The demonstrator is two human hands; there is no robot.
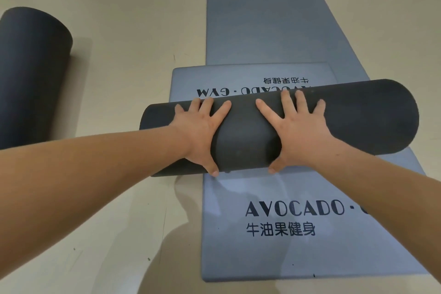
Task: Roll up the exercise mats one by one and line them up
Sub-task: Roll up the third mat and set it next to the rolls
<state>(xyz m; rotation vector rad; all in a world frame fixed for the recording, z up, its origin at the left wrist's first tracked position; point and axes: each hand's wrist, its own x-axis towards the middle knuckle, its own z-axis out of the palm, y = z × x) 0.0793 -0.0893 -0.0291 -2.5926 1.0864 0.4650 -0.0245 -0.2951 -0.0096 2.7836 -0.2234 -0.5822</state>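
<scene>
A dark grey mat roll lies crosswise on a flat blue-grey mat printed "AVOCADO". Its unrolled tail, with upside-down lettering, lies flat just beyond the roll. My left hand presses on the roll's left part with fingers spread and thumb at the near edge. In the same way, my right hand presses on the middle of the roll. A second, finished dark roll lies on the floor at the far left, pointing away from me.
The beige floor lies between the finished roll and the mats. The far end of the flat mat stretches ahead, with two small eyelets at its far edge. My shadow falls on the floor near the bottom.
</scene>
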